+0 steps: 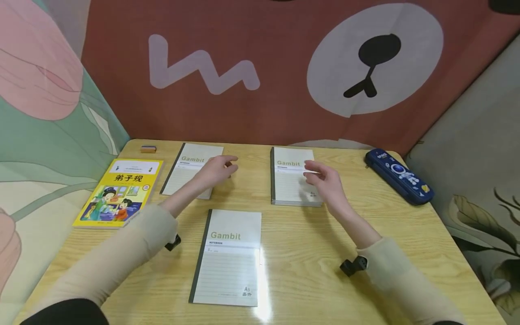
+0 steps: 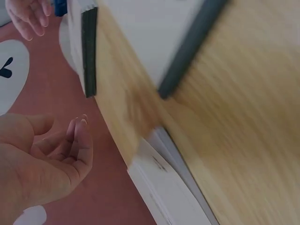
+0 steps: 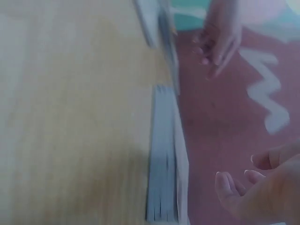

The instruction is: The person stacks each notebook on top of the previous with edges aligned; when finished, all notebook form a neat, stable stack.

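My left hand (image 1: 218, 171) hovers by the right side of the back-left notebook (image 1: 184, 174), fingers loosely bent and holding nothing. Over the right edge of a stack of notebooks (image 1: 292, 180) is my right hand (image 1: 327, 183), with nothing between thumb and fingers. The right wrist view shows the stack's layered edges (image 3: 161, 154) beside that relaxed hand (image 3: 262, 187). Nearer the front lies another Gambit notebook (image 1: 227, 259), flat with its dark spine on the left. In the left wrist view, the left hand (image 2: 47, 159) is half-curled above the table, apart from the notebooks.
A yellow picture-covered book (image 1: 119, 192) lies at the left, with a small eraser (image 1: 148, 149) behind it. A dark blue astronaut pencil case (image 1: 400, 176) lies at the back right. A red printed curtain (image 1: 280, 104) rises along the table's (image 1: 300, 271) far edge.
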`<action>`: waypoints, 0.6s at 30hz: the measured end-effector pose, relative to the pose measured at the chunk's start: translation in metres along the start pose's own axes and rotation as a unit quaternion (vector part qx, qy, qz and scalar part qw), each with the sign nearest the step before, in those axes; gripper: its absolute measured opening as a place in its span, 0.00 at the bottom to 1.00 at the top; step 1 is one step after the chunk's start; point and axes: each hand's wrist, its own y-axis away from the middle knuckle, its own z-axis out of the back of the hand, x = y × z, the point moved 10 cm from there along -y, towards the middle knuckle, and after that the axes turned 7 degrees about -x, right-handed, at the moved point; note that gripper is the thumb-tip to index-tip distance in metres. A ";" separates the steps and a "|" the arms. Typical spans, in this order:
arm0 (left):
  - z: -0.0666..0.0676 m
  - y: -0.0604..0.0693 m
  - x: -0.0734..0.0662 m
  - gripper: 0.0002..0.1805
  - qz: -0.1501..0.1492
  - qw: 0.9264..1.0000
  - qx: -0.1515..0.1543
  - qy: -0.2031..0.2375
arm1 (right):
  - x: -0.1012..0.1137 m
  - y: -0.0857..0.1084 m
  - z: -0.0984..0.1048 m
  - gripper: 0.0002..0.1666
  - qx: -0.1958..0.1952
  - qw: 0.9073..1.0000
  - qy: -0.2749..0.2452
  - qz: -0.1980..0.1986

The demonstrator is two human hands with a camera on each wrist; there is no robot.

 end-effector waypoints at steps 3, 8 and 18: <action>0.006 0.013 0.013 0.27 -0.002 1.000 0.003 -0.014 | 0.005 0.015 -0.017 0.25 0.038 0.999 0.006 0.016; 0.017 0.038 0.026 0.27 -0.014 0.999 -0.001 -0.035 | 0.008 0.043 -0.045 0.25 0.095 0.995 0.017 0.023; 0.016 0.093 0.056 0.28 0.050 0.998 0.045 -0.017 | 0.000 0.104 -0.092 0.31 0.185 0.982 0.002 -0.046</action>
